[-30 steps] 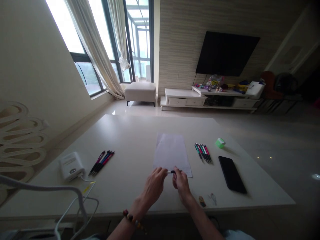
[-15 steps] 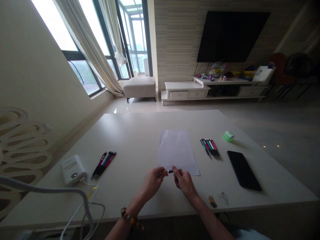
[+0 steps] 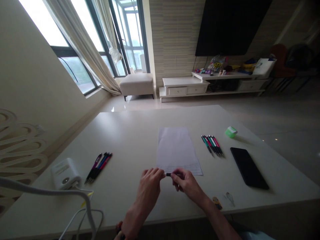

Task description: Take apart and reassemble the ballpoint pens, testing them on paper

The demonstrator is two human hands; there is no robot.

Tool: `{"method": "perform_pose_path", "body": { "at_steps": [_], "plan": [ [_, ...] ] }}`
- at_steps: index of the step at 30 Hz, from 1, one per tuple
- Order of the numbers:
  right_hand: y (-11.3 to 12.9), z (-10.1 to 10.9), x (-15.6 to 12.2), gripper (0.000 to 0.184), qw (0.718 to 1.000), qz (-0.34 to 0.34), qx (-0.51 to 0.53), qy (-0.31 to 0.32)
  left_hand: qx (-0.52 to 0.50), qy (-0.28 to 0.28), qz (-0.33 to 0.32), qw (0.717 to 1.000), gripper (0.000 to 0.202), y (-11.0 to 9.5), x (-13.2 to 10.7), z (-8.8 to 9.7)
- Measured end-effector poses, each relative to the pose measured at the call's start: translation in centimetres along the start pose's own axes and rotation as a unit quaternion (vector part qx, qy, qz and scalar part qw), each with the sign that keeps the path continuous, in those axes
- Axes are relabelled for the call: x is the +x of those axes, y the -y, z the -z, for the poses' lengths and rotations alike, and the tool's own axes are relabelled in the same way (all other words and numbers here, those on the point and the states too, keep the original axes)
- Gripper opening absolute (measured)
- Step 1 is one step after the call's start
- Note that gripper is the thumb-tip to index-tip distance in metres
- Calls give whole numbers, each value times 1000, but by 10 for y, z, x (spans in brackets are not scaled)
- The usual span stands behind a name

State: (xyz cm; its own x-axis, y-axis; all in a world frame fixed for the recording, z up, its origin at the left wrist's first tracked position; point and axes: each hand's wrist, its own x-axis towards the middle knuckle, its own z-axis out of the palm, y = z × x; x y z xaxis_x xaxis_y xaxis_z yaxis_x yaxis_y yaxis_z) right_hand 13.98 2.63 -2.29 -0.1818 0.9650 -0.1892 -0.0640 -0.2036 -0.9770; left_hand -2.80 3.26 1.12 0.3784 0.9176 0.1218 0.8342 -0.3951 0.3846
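fingers (image 3: 160, 173) of left hand (image 3: 147, 188) and right hand (image 3: 186, 185) pinch a black pen (image 3: 169, 174) between them

**Pen** (image 3: 169, 174), between your hands: mostly hidden by your **fingers** (image 3: 160, 172); only a short black section shows.

**Left hand** (image 3: 146, 195): wrist cut off by the bottom edge.

**Bracelet** (image 3: 120, 235), on your left wrist: nearly all out of frame; beads cannot be made out.

**Right hand** (image 3: 187, 185): fingertips partly hidden behind the pen.

**Television** (image 3: 230, 26): top cut off by the upper edge.

**Clutter** (image 3: 225, 68), on the far shelf: too small to tell apart.

**Small figure** (image 3: 217, 202) and **small metal object** (image 3: 230, 198), at the front of the **table** (image 3: 125, 140): too small to identify exactly.

**Cable** (image 3: 86, 213): runs off the bottom edge.
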Motion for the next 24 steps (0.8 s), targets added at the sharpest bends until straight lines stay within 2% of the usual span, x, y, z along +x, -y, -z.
{"method": "perform_pose_path", "body": {
  "at_steps": [5,9,12,16,20,24],
  "plan": [
    [2,5,-3,47,999,-25,-45,14,15,9,-14,1000,19,2,-2,-1],
    [1,7,-3,39,997,-2,-70,-10,24,8,-17,1000,19,4,-4,-4],
    [0,9,-2,44,996,-23,-81,-9,27,13,-18,999,20,5,-4,-4],
    [0,10,-1,34,996,4,-91,-28,28,26,-25,999,23,5,-4,-5],
    [3,11,-2,39,997,-16,-76,-12,18,28,-27,999,24,4,-3,-8],
    [8,13,-3,34,996,16,-72,-40,14,28,-29,999,20,-3,-3,-9]
  ]
}}
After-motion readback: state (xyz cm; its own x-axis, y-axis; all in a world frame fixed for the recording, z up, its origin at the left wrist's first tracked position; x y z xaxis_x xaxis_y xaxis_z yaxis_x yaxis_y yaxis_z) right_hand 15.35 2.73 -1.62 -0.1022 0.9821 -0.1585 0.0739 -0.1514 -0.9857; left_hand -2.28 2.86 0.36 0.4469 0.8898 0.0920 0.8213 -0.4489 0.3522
